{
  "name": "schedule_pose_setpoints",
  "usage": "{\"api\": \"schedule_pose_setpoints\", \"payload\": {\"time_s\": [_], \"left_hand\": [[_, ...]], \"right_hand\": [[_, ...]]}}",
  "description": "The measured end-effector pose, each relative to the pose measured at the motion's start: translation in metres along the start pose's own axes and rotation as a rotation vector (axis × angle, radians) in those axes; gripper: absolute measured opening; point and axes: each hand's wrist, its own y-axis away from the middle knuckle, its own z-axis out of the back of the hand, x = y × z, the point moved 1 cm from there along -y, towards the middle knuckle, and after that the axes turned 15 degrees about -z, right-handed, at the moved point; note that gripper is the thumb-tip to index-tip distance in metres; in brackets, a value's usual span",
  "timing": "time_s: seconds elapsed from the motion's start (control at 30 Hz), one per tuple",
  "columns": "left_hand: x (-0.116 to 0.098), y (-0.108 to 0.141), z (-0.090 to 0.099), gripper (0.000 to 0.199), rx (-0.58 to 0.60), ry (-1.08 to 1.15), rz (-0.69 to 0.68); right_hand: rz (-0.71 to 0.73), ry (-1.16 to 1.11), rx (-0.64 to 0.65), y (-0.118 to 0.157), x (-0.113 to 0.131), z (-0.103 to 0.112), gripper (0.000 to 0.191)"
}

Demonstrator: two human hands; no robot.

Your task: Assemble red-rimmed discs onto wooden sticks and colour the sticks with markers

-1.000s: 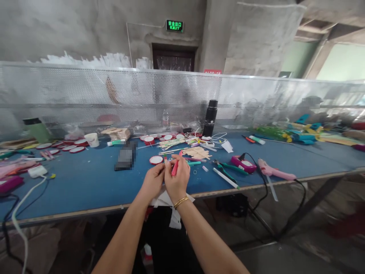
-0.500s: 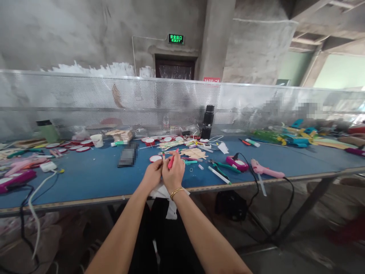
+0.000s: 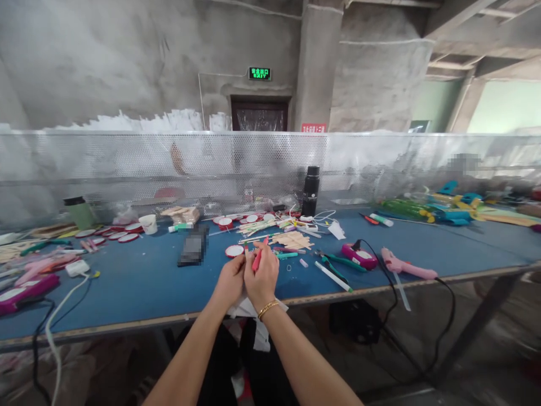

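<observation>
My right hand (image 3: 265,279), with a gold bracelet at the wrist, is closed around a pinkish-red marker (image 3: 257,260). Beside it my left hand (image 3: 230,280) pinches a small wooden stick (image 3: 246,251) with green and red colour near its upper end. Both hands touch each other above the table's front edge, and part of the stick is hidden by the fingers. White tissue (image 3: 242,308) lies beneath them. Just beyond are a round white disc with a red rim (image 3: 234,251) and a pile of flat wooden sticks (image 3: 296,241).
Right of my hands lie a white marker (image 3: 333,276), green-handled pliers (image 3: 344,261), a purple device (image 3: 359,256) and a pink glue gun (image 3: 408,265) with a cord. A black bottle (image 3: 311,192) stands behind. At left are a dark phone (image 3: 193,246) and a paper cup (image 3: 148,224).
The view has tilted up a little, so the table sits lower in the picture. Both hands keep their hold on the marker and the stick, with hardly any shift between them.
</observation>
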Motion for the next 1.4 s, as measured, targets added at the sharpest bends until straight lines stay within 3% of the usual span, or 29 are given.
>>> {"api": "schedule_pose_setpoints", "payload": {"time_s": [0.3,1.4], "left_hand": [[0.0038,-0.0023,-0.0074,0.024,-0.012,-0.089,0.018],[0.0043,-0.0003,-0.0082,0.025,-0.031,-0.086,0.023]], "right_hand": [[-0.021,0.055,0.033,-0.0053,-0.0023,0.0053,0.026],[-0.017,0.084,0.014,-0.0038,-0.0004,0.0068,0.027]]}}
